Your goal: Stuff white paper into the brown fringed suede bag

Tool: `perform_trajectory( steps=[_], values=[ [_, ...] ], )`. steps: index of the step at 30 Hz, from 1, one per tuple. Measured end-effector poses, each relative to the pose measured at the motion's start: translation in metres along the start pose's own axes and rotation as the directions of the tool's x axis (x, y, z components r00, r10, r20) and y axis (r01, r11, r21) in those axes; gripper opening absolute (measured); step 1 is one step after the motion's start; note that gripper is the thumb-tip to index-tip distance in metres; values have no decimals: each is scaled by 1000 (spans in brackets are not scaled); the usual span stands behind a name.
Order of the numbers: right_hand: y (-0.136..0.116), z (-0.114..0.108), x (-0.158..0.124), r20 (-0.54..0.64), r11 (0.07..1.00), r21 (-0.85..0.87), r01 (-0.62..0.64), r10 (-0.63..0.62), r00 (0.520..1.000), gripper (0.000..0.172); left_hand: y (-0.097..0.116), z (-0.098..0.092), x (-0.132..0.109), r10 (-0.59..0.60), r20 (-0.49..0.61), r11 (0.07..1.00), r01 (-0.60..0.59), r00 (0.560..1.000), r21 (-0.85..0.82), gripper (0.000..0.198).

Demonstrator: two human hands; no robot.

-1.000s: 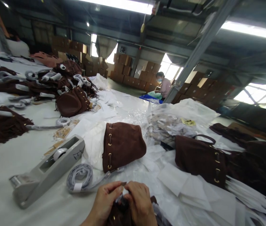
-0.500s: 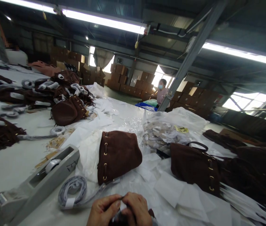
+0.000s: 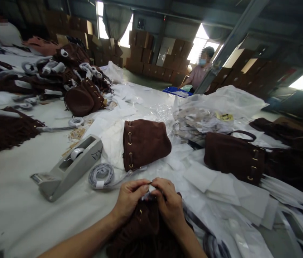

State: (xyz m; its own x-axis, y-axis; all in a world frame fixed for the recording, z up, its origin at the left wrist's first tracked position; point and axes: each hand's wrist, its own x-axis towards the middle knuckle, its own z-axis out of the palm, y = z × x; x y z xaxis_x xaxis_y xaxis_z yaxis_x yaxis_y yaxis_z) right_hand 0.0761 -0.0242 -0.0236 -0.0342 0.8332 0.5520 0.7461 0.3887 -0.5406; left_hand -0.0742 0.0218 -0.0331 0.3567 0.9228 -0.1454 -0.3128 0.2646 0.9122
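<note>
Grip of left hand [image 3: 128,197] and right hand [image 3: 171,201] pinches a small piece [image 3: 152,187], its kind unclear, at the near bag [image 3: 146,219]; slack pressure could let it slip.

Forearms [image 3: 87,232] now show; more brown bag [image 3: 147,219] appears below the hands [image 3: 126,201].

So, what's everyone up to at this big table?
A person's left hand and right hand meet fingertip to fingertip, pinching a small dark piece above a brown bag close to the body. Beyond them another bag lies on its side, with a coiled strap and a tape dispenser to the left. Farther back is a co-worker.
</note>
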Motion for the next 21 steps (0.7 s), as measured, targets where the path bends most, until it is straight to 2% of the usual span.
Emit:
perform_trajectory(
  steps=[7,11,16,18,21],
  values=[
    [1,-3,0,-28,1000,23,-18,19,999,15,-1,-3,0,46,101,997,-52,994,57,26],
    [5,-3,-3,-18,997,31,-67,67,998,18,-1,-4,-2,76,111,988,-90,991,125,24],
    [9,-2,-1,23,998,24,64,-64,998,23,3,-4,-5,163,135,946,-193,977,260,27],
    [10,0,0,17,995,45,93,-94,995,21,4,-3,-4,138,120,953,-165,983,255,28],
    [9,1,0,-10,992,62,106,-106,994,18,3,-1,-2,17,113,994,-29,993,102,28]
  ],
)
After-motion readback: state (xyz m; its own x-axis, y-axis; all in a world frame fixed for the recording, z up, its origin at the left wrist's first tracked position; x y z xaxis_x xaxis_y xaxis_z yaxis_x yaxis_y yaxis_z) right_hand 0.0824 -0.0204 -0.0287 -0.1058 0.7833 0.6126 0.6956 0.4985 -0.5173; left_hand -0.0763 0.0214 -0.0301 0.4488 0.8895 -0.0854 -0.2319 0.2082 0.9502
